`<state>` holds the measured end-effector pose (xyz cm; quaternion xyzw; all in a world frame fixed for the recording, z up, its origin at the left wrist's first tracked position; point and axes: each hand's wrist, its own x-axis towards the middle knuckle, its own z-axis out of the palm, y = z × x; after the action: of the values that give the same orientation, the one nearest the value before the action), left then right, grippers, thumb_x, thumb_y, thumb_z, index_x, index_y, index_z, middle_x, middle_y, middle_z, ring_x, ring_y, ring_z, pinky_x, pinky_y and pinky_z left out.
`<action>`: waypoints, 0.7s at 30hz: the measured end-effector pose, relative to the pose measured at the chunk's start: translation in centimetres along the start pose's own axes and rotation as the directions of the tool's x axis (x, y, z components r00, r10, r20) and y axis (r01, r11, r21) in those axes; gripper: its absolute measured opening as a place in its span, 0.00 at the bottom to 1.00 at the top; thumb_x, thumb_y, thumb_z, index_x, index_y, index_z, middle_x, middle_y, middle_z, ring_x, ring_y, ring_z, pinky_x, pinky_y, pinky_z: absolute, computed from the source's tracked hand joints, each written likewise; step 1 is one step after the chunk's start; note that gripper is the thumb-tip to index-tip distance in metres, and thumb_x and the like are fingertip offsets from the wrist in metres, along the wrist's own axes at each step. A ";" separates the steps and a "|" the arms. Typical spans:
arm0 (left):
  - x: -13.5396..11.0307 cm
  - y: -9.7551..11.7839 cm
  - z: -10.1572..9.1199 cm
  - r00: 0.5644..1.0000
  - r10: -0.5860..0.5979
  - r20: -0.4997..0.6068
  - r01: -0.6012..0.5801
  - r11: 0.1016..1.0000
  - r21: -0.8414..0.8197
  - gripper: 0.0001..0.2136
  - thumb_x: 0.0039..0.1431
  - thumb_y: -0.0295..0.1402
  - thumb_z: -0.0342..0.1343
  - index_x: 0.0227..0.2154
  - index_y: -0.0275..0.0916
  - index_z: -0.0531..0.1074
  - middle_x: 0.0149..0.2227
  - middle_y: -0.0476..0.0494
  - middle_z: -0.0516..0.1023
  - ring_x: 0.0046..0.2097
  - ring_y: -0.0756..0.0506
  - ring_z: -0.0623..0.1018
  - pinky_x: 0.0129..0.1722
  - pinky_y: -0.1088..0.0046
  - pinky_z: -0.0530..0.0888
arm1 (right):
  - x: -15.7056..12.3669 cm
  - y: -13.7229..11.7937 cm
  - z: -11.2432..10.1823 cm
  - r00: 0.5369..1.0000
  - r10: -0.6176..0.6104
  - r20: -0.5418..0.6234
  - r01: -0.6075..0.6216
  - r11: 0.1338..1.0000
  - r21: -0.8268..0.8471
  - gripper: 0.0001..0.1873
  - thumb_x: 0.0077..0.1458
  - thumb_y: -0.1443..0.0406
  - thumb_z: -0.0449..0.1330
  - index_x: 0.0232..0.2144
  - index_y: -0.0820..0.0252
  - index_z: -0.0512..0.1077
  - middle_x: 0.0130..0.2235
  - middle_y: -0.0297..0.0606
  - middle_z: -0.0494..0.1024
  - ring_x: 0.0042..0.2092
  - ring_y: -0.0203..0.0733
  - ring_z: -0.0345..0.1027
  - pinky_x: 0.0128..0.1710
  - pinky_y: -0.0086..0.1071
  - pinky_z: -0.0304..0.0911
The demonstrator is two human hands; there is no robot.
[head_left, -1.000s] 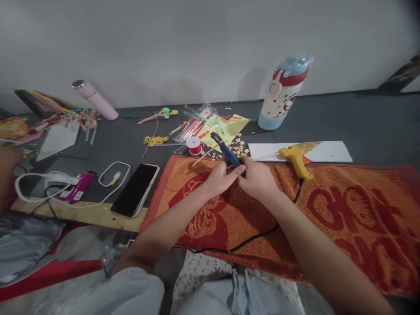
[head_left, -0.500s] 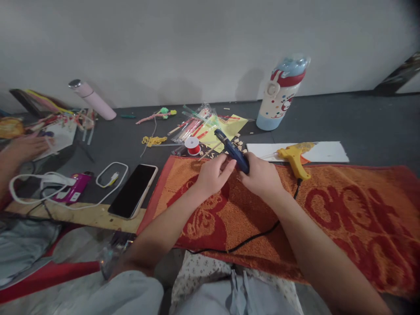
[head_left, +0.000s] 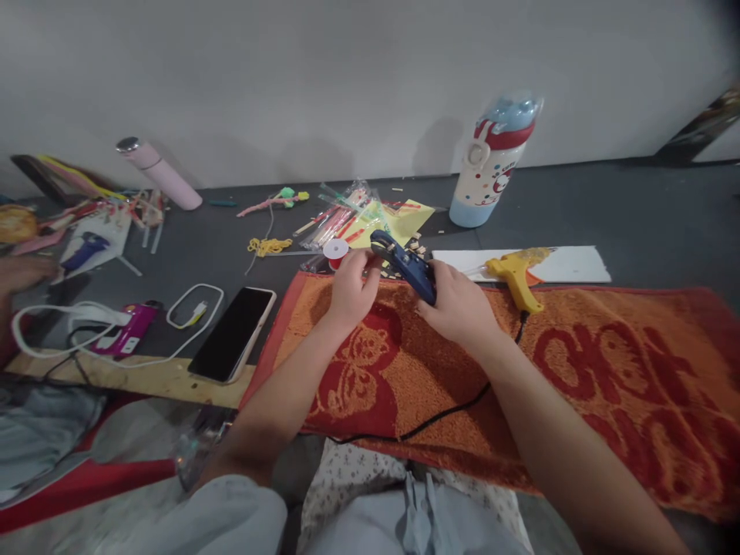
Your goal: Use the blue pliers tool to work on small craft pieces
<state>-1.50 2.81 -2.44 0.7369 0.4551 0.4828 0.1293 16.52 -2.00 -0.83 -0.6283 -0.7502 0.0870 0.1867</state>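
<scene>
My right hand (head_left: 459, 302) is closed around the handles of blue-handled pliers (head_left: 409, 270), their head pointing up and to the left above the towel's far edge. My left hand (head_left: 351, 290) is by the head of the pliers, fingers bent together. Whatever it pinches is too small or hidden to make out. Just beyond the left hand stands a spool of red thread (head_left: 335, 251), partly covered by the fingers. Small pale wood bits (head_left: 417, 245) lie scattered behind the pliers, near a yellow paper sheet (head_left: 398, 223). Both forearms cross an orange towel (head_left: 439, 370).
Right of my hands, a yellow glue gun (head_left: 519, 279) rests by a white board (head_left: 578, 264), its cord crossing the towel. A tall bottle (head_left: 482, 177) stands behind. Leftward lie a phone (head_left: 234, 334), a white cable (head_left: 196, 289), yellow yarn (head_left: 269, 247) and another person's hand (head_left: 26, 274).
My left hand has moved left, toward the spool, away from the pliers' handles. The pliers' head now looks wider and turned. At far left, the other person's hand has drawn back, exposing a blue glue gun.
</scene>
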 end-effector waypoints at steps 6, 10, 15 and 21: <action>-0.1 0.1 0.2 0.998 -0.054 0.025 0.056 0.991 -0.118 0.03 0.57 0.25 0.53 0.32 0.37 0.70 0.32 0.46 0.76 0.35 0.50 0.74 0.36 0.74 0.70 | 0.0 0.0 0.1 1.000 -0.025 0.004 0.024 0.998 0.053 0.24 0.53 0.59 0.53 0.49 0.68 0.63 0.45 0.56 0.75 0.44 0.57 0.69 0.42 0.43 0.62; -0.1 0.0 0.2 0.998 -0.065 0.012 0.066 0.980 -0.189 0.05 0.56 0.22 0.51 0.31 0.37 0.69 0.29 0.49 0.75 0.32 0.52 0.74 0.34 0.76 0.69 | 0.0 -0.2 0.0 0.999 -0.018 0.033 0.015 0.995 0.101 0.24 0.55 0.57 0.52 0.50 0.68 0.63 0.45 0.55 0.75 0.44 0.57 0.70 0.42 0.42 0.62; -0.1 0.3 0.0 0.999 -0.046 0.011 0.047 0.981 -0.187 0.07 0.54 0.20 0.49 0.29 0.37 0.68 0.27 0.50 0.73 0.30 0.52 0.72 0.32 0.77 0.68 | -0.1 -0.2 0.1 0.999 -0.026 0.025 0.023 0.992 0.125 0.24 0.55 0.57 0.52 0.50 0.67 0.63 0.45 0.55 0.75 0.44 0.57 0.70 0.42 0.42 0.62; 0.5 0.6 -0.5 0.996 -0.056 0.063 0.070 0.969 -0.238 0.07 0.54 0.21 0.49 0.25 0.37 0.68 0.24 0.51 0.72 0.29 0.52 0.71 0.32 0.76 0.67 | 0.0 0.4 0.1 0.995 -0.086 0.055 0.075 0.982 0.174 0.24 0.56 0.57 0.51 0.50 0.67 0.62 0.44 0.55 0.75 0.44 0.58 0.70 0.42 0.43 0.63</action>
<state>-1.52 2.72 -1.55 0.7143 0.4126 0.5092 0.2455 16.80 -1.88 -1.03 -0.5758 -0.7703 0.1633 0.2199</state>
